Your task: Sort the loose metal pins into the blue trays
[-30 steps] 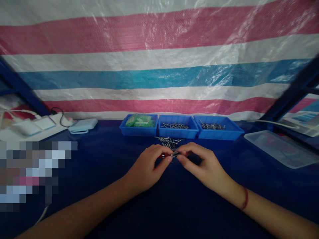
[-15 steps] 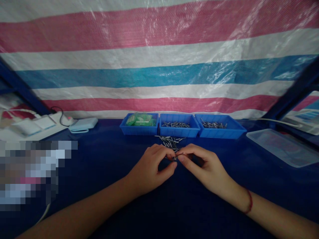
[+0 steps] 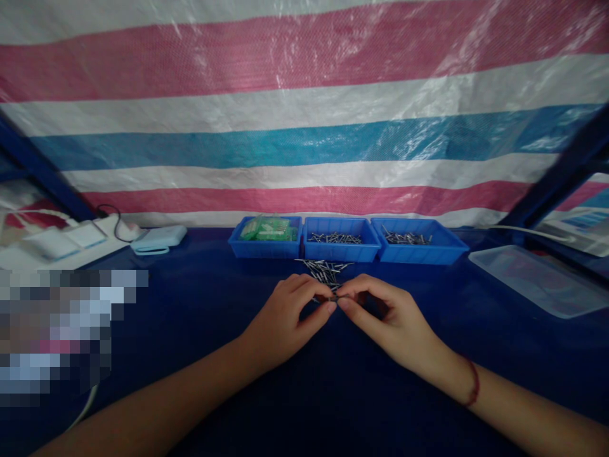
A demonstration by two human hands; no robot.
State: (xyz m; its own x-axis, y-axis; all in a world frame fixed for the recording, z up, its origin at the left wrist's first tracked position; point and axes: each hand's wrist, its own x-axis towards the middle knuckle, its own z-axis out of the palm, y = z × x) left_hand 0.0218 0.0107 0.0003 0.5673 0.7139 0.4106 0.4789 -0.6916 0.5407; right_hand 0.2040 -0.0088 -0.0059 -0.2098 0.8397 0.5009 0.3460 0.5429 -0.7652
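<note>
your left hand (image 3: 288,320) and right hand (image 3: 397,317) pinch one small metal piece (image 3: 335,299), each grip nearly closed; best keep it level, clear of the loose metal pins (image 3: 324,273) beyond.

Table (image 3: 190,304): dark blue, glossy. Toward far edge, side by side: left bin (image 3: 266,251), middle bin (image 3: 341,250), right bin (image 3: 421,254), all blue. Pins (image 3: 325,273): loose heap, just in front of middle bin. Left end: white strip (image 3: 57,254), pale-blue box (image 3: 160,237) beside it. Right: translucent lid (image 3: 537,279).
</note>
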